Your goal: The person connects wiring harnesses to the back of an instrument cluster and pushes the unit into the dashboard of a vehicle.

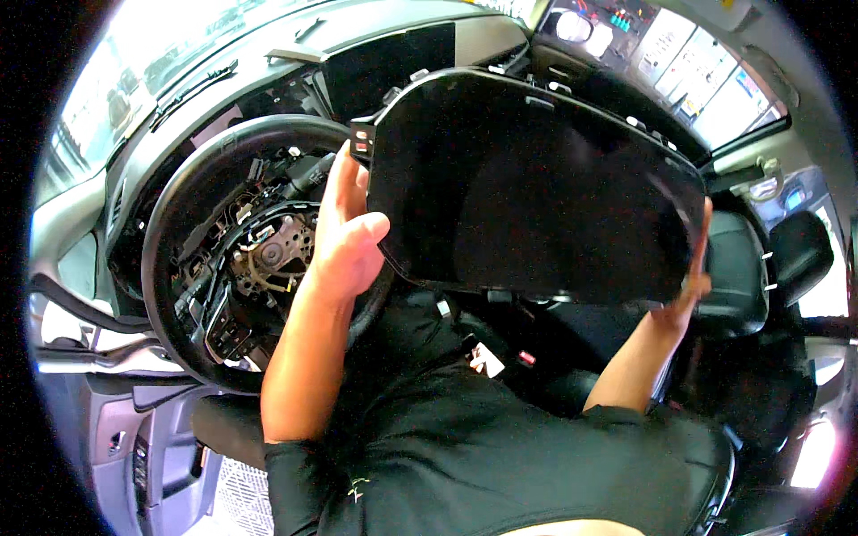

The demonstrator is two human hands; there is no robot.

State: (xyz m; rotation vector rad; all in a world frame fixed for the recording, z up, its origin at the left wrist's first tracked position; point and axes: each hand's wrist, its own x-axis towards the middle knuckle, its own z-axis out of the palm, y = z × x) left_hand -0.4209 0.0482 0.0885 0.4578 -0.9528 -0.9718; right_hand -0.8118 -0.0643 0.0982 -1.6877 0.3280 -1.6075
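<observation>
A large black glossy display unit (536, 196) with clips along its upper edge fills the middle and right of the view, raised in front of me. My left hand (349, 250) grips its left side, beside a small connector housing with red parts. My right hand (690, 277) holds its right edge, with fingers mostly hidden by the unit. Left of it is the steering wheel (179, 205), whose centre is uncovered, showing a metal hub (273, 255), wiring and switches. The unit overlaps part of the dashboard and cabin behind it.
The dashboard (143, 179) has an opening behind the wheel and a dark centre screen (389, 62). A black seat (733, 250) with a headrest stands at right. The door panel (134, 420) is at lower left. A small pale object (484, 359) lies by the seat buckle.
</observation>
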